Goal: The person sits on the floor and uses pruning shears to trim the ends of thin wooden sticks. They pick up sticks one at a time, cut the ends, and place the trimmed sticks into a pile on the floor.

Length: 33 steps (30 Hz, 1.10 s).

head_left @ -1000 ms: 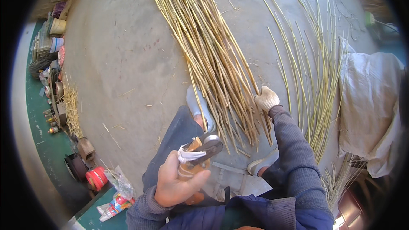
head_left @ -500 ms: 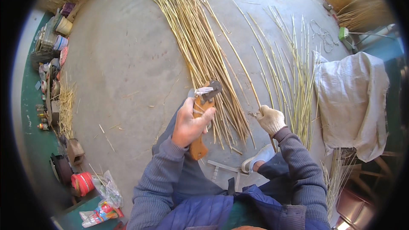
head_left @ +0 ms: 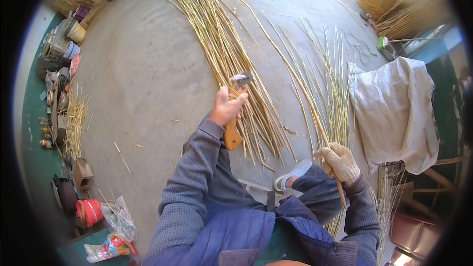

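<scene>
The grey floor (head_left: 133,74) bears a long bundle of stalks (head_left: 212,34) ahead of the person. To the right lies a thinner spread of greener stalks (head_left: 327,88), next to a pale sack (head_left: 394,113). One long stalk (head_left: 310,101) slants between bundle and spread; the gloved right hand (head_left: 339,162) is closed around it near its lower end. The bare left hand (head_left: 227,106) grips a wooden-handled tool (head_left: 233,130), in view over the bundle's edge.

A cream glove (head_left: 344,166) covers the right hand (head_left: 339,162); both sleeves (head_left: 183,189) are textured grey.
</scene>
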Each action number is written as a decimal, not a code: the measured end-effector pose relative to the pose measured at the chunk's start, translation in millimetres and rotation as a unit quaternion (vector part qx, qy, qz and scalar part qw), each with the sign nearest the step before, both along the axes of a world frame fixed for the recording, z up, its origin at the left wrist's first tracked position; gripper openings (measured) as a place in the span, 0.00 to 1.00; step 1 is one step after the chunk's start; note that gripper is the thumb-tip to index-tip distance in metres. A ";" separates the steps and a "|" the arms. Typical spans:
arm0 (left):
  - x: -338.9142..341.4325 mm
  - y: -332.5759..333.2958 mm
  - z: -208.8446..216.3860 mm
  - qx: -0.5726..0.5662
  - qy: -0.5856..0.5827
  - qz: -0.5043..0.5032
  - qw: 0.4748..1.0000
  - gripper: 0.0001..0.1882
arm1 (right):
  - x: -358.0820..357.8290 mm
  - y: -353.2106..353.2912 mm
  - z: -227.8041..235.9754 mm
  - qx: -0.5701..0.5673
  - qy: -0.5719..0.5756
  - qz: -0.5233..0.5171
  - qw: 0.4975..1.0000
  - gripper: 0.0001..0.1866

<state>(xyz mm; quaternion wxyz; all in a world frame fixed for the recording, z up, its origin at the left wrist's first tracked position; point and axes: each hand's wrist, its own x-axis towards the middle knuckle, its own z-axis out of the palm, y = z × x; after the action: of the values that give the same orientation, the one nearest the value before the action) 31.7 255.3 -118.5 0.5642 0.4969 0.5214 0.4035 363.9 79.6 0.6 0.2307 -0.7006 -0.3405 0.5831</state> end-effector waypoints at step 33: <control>-52.0 -80.4 60.1 0.019 -0.031 0.046 0.998 0.14 | 44.1 -301.3 48.8 0.113 -0.179 -0.006 0.977 0.09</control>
<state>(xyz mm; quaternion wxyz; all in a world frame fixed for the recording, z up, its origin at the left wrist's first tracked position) -20.3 174.9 -58.4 0.5515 0.4705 0.5184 0.4536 408.0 -221.6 49.3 0.2472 -0.7653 -0.4357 0.4041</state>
